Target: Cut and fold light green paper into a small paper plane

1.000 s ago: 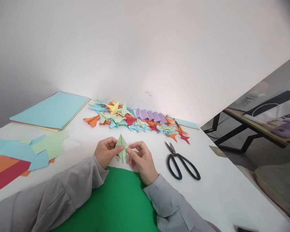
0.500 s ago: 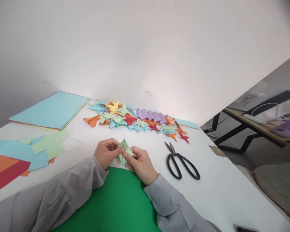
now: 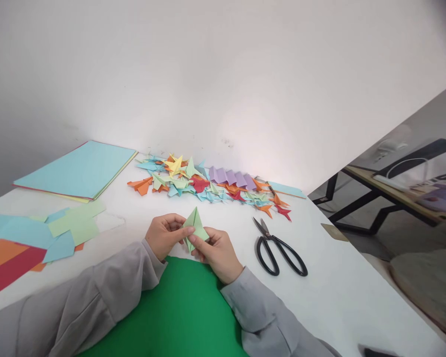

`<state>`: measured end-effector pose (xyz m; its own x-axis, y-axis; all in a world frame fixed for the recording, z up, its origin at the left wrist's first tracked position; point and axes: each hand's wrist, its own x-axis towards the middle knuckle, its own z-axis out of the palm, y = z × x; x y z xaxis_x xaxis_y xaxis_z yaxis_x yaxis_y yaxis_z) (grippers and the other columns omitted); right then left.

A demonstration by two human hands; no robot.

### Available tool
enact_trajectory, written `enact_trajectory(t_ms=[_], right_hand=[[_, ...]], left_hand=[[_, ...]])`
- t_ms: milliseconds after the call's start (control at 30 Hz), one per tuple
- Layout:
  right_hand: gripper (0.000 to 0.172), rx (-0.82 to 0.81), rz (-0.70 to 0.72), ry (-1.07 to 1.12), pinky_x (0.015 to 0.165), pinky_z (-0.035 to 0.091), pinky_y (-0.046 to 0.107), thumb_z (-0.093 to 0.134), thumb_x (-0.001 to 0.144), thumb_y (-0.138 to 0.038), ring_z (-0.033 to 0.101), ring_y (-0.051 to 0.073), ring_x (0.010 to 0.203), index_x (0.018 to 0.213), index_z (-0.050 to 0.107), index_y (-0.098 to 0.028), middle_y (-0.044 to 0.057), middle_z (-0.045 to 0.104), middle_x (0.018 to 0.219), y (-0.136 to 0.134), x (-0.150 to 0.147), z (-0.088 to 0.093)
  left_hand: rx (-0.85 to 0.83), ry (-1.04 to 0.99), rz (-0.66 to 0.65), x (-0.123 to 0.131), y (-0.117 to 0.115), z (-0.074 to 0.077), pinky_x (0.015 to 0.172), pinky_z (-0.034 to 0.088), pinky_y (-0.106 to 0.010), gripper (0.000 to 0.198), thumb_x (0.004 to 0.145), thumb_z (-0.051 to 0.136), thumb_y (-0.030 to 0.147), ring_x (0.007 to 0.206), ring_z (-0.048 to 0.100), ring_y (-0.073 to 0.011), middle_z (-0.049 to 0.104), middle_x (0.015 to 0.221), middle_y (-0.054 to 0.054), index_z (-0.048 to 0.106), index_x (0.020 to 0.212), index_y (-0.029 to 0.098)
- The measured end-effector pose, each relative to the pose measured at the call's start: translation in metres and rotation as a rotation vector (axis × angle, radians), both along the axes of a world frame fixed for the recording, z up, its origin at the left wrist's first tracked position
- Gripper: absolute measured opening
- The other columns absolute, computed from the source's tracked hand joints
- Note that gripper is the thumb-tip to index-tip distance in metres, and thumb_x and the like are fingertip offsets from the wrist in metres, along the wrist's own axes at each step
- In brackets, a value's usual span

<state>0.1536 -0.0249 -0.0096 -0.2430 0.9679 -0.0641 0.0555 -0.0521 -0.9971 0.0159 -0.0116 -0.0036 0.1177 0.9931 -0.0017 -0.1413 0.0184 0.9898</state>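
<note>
A light green folded paper (image 3: pixel 195 222), diamond-shaped with a crease down its middle, is held upright over the table's near edge. My left hand (image 3: pixel 164 235) pinches its left side, thumb on the front. From the right, my right hand (image 3: pixel 219 253) grips it too, its thumb pressed near the left thumb. The fingers behind the paper are partly hidden. Beyond the hands lies a pile of folded paper cranes (image 3: pixel 200 184) in orange, blue, green, yellow and red.
Black-handled scissors (image 3: pixel 271 243) lie partly open at the right. Loose coloured paper pieces (image 3: pixel 18 265) spread at the left, below a stack of blue-topped sheets (image 3: pixel 78 168). A pleated purple paper (image 3: pixel 232 178) rests on the pile. A wall (image 3: pixel 223 89) rises behind the table.
The green paper has shifted slightly up and to the right, and its top flap looks wider. Both hands keep hold of it and have barely moved.
</note>
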Motion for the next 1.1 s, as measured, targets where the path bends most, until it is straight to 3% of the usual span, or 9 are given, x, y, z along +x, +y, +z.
enact_trajectory(t_ms=[267, 433, 633, 867, 1100], right_hand=[[0.024, 0.053, 0.029, 0.041, 0.033, 0.028, 0.017, 0.068, 0.061, -0.033, 0.036, 0.005, 0.035, 0.07, 0.058, -0.013, -0.007, 0.045, 0.042, 0.0007, -0.0002, -0.0021], [0.024, 0.027, 0.043, 0.043, 0.034, 0.03, 0.019, 0.067, 0.06, -0.033, 0.04, 0.007, 0.036, 0.067, 0.056, -0.013, -0.005, 0.048, 0.045, 0.0014, 0.0, -0.0018], [0.024, 0.062, 0.033, 0.006, 0.035, 0.025, 0.018, 0.067, 0.061, -0.034, 0.033, 0.005, 0.037, 0.065, 0.055, -0.014, -0.006, 0.043, 0.044, 0.0033, 0.0005, -0.0061], [0.025, 0.023, 0.059, -0.038, 0.034, 0.029, 0.019, 0.07, 0.057, -0.03, 0.038, 0.007, 0.035, 0.071, 0.058, -0.013, -0.007, 0.044, 0.041, 0.0009, -0.0004, 0.002], [0.024, 0.016, 0.019, -0.037, 0.033, 0.021, 0.019, 0.071, 0.054, -0.029, 0.03, 0.004, 0.034, 0.064, 0.056, -0.013, -0.008, 0.04, 0.039, 0.0021, -0.0005, -0.0004]], left_hand=[[-0.008, 0.038, 0.046, -0.0015, 0.001, -0.0014, 0.039, 0.04, -0.02, 0.021, 0.052, 0.071, 0.029, 0.038, 0.047, -0.0071, 0.06, 0.048, 0.001, 0.062, 0.061, 0.012], [-0.019, 0.03, 0.035, -0.002, 0.0005, -0.0028, 0.04, 0.04, -0.02, 0.021, 0.054, 0.071, 0.03, 0.039, 0.049, -0.0084, 0.061, 0.049, 0.0, 0.062, 0.06, 0.012], [-0.027, 0.071, 0.094, -0.0009, -0.0005, -0.0019, 0.037, 0.04, -0.02, 0.023, 0.055, 0.069, 0.034, 0.035, 0.047, -0.0077, 0.057, 0.044, 0.001, 0.059, 0.055, 0.013], [-0.035, 0.072, 0.119, -0.0012, -0.0011, 0.0002, 0.039, 0.04, -0.02, 0.023, 0.055, 0.069, 0.034, 0.037, 0.046, -0.0072, 0.056, 0.043, 0.003, 0.06, 0.056, 0.014], [-0.031, 0.008, 0.08, 0.0001, 0.0013, -0.0003, 0.039, 0.038, -0.02, 0.028, 0.06, 0.065, 0.039, 0.037, 0.046, -0.0074, 0.054, 0.042, 0.001, 0.059, 0.054, 0.013]])
